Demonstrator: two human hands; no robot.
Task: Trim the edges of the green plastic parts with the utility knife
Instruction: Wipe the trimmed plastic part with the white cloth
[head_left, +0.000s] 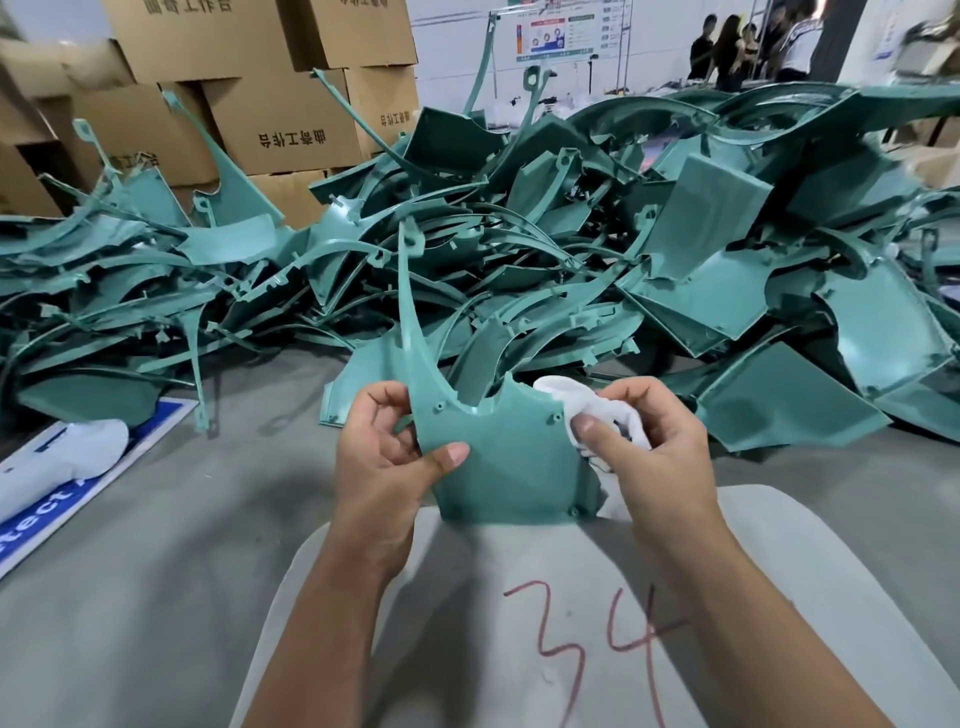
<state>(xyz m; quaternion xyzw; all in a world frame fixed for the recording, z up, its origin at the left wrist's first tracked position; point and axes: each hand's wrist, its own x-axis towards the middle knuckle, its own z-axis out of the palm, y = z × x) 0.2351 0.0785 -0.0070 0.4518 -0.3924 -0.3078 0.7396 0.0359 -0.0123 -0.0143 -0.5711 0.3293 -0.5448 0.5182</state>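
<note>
A green plastic part (498, 462) stands upright in front of me, its lower edge resting on a grey surface marked "34" (597, 597). A long thin prong of it rises toward the pile. My left hand (384, 457) grips its left edge, thumb on the front face. My right hand (644, 452) holds a crumpled white cloth (576, 410) against the part's right edge. No utility knife shows in the head view; whether the cloth hides one, I cannot tell.
A large heap of green plastic parts (571, 249) covers the floor ahead from left to right. Cardboard boxes (249, 93) are stacked at the back left. A white bag on a blue-and-white sign (57, 462) lies at the left. Several people (753, 47) stand far back right.
</note>
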